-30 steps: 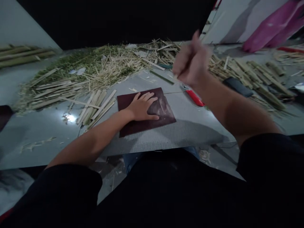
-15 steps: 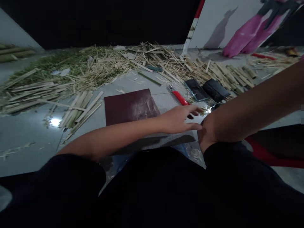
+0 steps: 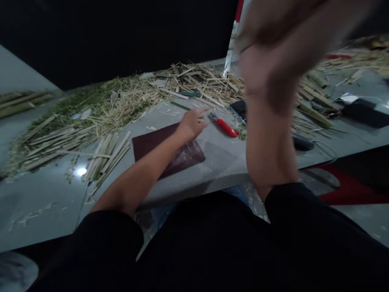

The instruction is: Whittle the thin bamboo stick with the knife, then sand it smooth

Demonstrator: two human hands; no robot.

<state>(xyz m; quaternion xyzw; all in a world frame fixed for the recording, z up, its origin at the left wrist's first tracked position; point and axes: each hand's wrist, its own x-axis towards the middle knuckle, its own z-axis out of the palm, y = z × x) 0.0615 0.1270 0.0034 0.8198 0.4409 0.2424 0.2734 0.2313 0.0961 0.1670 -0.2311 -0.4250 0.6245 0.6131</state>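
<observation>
My left hand (image 3: 193,123) is over the far right part of a dark maroon sheet (image 3: 154,142), its fingers reaching toward a thin green strip (image 3: 180,106). Those fingers are smeared by motion, and whether they touch the strip is unclear. Just right of them lies a red-handled cutter (image 3: 225,127). My right hand (image 3: 267,24) is raised close to the camera at the upper right, heavily blurred. What it holds, if anything, cannot be made out. The sheet rests on a grey cloth-like surface (image 3: 212,174) at the near edge.
Cut strips (image 3: 105,156) and green shavings (image 3: 100,91) cover the left. More strips (image 3: 200,83) are heaped at the back. A dark phone (image 3: 238,109) is partly hidden by my right arm. A black object (image 3: 364,113) and a computer mouse (image 3: 302,142) lie right.
My left hand has moved up and left, away from my right forearm. My right arm has swung upward in front of the camera. The view has shifted, showing the mouse.
</observation>
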